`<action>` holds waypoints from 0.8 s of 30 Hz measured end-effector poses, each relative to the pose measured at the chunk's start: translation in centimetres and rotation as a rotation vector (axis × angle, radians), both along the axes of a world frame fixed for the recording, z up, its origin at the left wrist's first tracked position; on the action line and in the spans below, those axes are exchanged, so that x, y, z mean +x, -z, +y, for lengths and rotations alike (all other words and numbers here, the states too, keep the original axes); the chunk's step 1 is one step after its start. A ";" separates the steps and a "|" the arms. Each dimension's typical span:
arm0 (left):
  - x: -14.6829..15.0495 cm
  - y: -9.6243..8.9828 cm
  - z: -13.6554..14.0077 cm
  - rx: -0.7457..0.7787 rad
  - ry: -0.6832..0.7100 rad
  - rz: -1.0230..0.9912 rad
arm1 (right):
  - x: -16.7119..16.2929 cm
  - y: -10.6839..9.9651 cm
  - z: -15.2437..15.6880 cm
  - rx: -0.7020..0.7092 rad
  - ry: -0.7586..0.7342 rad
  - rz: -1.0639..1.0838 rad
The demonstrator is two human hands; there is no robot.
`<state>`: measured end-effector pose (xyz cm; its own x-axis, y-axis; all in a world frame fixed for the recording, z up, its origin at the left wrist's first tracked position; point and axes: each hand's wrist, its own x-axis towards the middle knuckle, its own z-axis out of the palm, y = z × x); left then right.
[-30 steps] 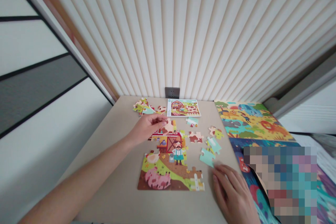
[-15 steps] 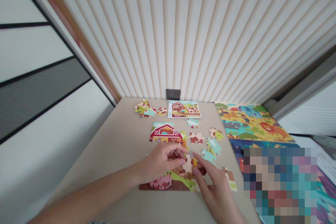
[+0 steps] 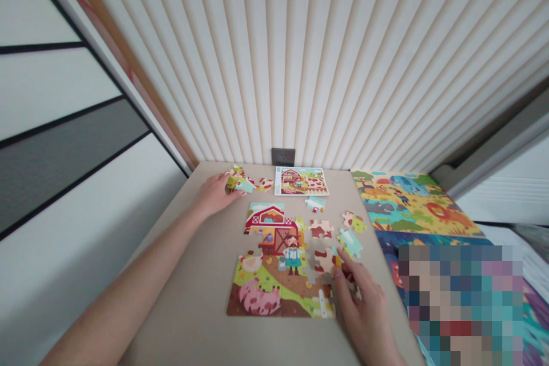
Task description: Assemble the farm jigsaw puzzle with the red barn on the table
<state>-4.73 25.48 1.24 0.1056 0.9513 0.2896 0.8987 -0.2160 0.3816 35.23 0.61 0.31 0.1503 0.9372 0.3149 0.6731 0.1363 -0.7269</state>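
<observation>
Pressing down at the right edge of the half-built cardboard farm jigsaw [image 3: 278, 274], the right hand [image 3: 364, 311] has its fingertips on a brown-and-cream cow-patterned piece [image 3: 325, 260] lying at the gap beside the farmer figure; a sideways shove here could, I judge, slide the loosely joined rows apart on the smooth beige table [image 3: 197, 274], or force a tab that does not match and bend it. That hand's grip is flat and spread, fingers extended, clamping nothing, only touching the piece from above. The left hand [image 3: 214, 194] reaches far back to the small heap of loose coloured pieces [image 3: 242, 182] near the wall; its fingers curl at the heap's edge, but I cannot tell whether they have closed on a piece. With the arm stretched that far, the forearm passes just beside the red barn section [image 3: 270, 218], and dragging it back low could brush those pieces out of line. Other loose pieces [image 3: 351, 234] lie to the right of the barn, and a printed reference card [image 3: 301, 180] rests by the wall socket.
</observation>
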 end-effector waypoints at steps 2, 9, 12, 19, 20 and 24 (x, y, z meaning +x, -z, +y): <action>0.0 0.9 0.3 -0.007 -0.028 0.002 | -0.2 0.1 0.0 0.010 0.003 -0.015; 0.2 2.2 0.5 0.050 -0.065 -0.073 | 0.1 0.2 0.1 -0.009 -0.003 -0.045; 0.6 2.0 0.5 0.074 -0.052 -0.131 | 0.1 0.2 0.0 -0.016 -0.023 -0.056; 1.6 1.9 0.5 0.101 -0.021 -0.314 | 0.1 0.1 -0.1 -0.001 -0.033 -0.042; 1.6 2.0 0.5 0.098 -0.018 -0.347 | 0.1 0.0 -0.1 -0.001 -0.030 -0.044; 1.5 2.6 0.8 0.069 -0.003 -0.486 | 0.0 -0.1 -0.1 -0.010 -0.023 -0.050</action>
